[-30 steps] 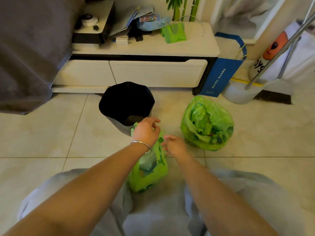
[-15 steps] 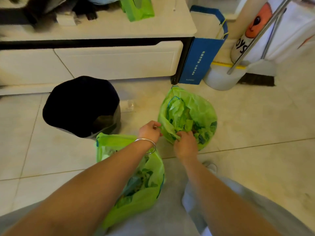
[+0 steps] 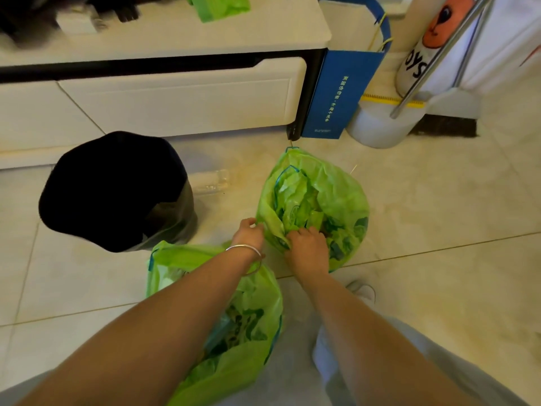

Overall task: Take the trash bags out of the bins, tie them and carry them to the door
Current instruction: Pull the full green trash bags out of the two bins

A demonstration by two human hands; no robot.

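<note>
Head view: the far trash bag [image 3: 336, 200] sits open on the floor tiles beyond the near bag [image 3: 234, 332], and your left hand [image 3: 248, 234] and right hand [image 3: 307, 244] pinch its near rim, apparently gathering it for tying.

1. You have one green trash bag [image 3: 328, 200] on the floor tiles, mouth open, full of crumpled green plastic.
2. A second green bag [image 3: 243, 326] lies untied by your knees.
3. The black-lined bin [image 3: 114, 191] stands beside them.
</note>
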